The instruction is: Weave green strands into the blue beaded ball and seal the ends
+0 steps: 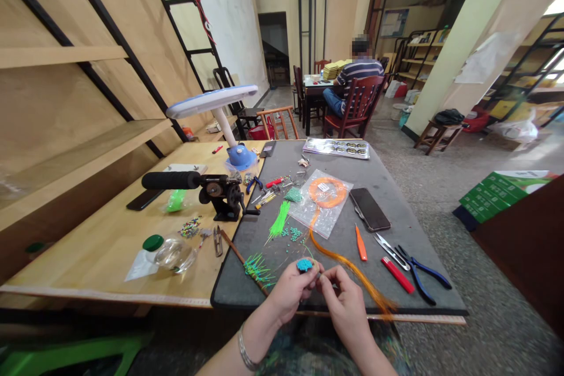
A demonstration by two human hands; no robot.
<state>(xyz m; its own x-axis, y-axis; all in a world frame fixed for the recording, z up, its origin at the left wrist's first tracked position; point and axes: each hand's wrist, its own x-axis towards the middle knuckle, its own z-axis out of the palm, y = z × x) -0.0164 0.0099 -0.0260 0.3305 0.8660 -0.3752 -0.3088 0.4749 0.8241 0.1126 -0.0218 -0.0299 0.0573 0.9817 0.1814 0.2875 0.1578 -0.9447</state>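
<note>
Turquoise bead cluster (304, 265), face up at the thumb side of the left hand (287, 286), above the near part of the grey mat (388, 179). Left hand with fingers curled and thumb pressed in, gripping the cluster from below, likely so as to leave the beaded top in plain view and the underside within reach. Right hand (346, 301) just beside, with thumb and forefinger pressed together close to the left fingertips; anything pinched there too fine to make out. Cluster touching the left hand, apart from the right, a little to the left of the right fingertips and slightly farther.

On the far side of both hands, loose turquoise beads (295, 234) and a bundle of green strands (279, 220), probably laid near for easy picking, with soft mat beneath presumably to check rolling. To the left, brown stick (234, 247) with green and turquoise ties (258, 270), perhaps tied there for order. To the right, orange strands (350, 261) drawn out from a clear bag (337, 220) toward the near edge, possibly against tangling. Farther right on the counter (112, 235), orange-handled tool (361, 245), snips (392, 251), flat red item (397, 275) and blue-handled pliers (415, 270), seemingly grouped to suit the right hand.
</note>
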